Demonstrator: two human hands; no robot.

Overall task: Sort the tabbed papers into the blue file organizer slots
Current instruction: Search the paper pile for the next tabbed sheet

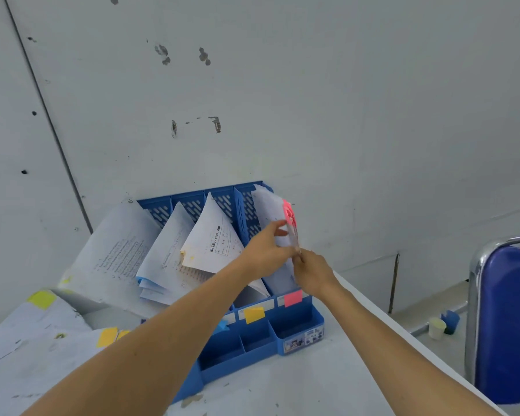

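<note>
Pink-tabbed paper [267, 205], up at the far-right slot of the blue file organizer [297, 328], pink tab [290, 214] at the top edge and a matching pink label [293, 298] on the slot front below. Filing step in hand, by the look of it: sheet upright over the slot, blurred, not yet seated.

Held from both sides. Left hand [263, 250] reaching in from the slot's left, fingers [278, 225] and thumb closed onto the sheet about halfway up in what looks like a pinch. Right hand [312, 271] lower down, fingertips [299, 259] pinched tight on the bottom edge.

Next move, as a judgement: lower edge aimed between the slot walls, then slid straight down, then let go. Worth watching the corner against the divider.

More loose papers [27, 334] with yellow tabs [107, 337] waiting on the table [312, 385] at left.
</note>
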